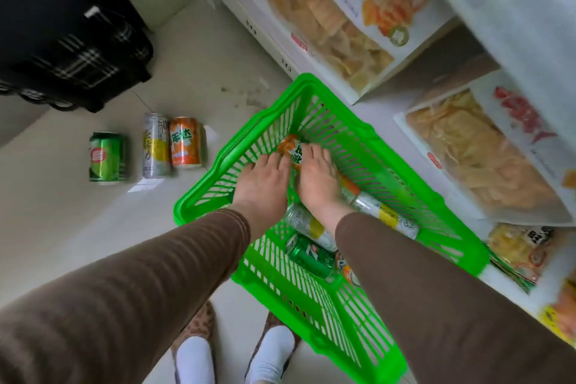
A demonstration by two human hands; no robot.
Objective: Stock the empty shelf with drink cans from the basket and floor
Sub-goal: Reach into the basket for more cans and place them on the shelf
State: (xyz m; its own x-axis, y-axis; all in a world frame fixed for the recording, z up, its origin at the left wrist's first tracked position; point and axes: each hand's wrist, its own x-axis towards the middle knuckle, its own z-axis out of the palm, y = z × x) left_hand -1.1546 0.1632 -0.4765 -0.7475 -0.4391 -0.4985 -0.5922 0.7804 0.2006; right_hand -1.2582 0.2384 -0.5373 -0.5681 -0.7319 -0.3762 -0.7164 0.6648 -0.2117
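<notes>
A green plastic basket (367, 131) sits on the floor in front of me with several cans lying in it. Both hands reach into it. My left hand (265, 184) and my right hand (316, 179) close together around an orange can (290, 146) near the basket's far end. Behind my wrists lie a silver-and-yellow can (307, 223), another silver-and-yellow can (385, 215) and a green can (311, 254). Three cans stand upright on the floor to the left: a green floor can (106, 156), a tall silver-yellow floor can (156, 145) and an orange floor can (186, 142).
White shelves (280, 50) on the right hold large snack bags (330, 19). A black wheeled case (62, 28) stands at the upper left. My feet in patterned slippers (196, 349) are just below the basket. Pale floor (93, 234) lies left of the basket.
</notes>
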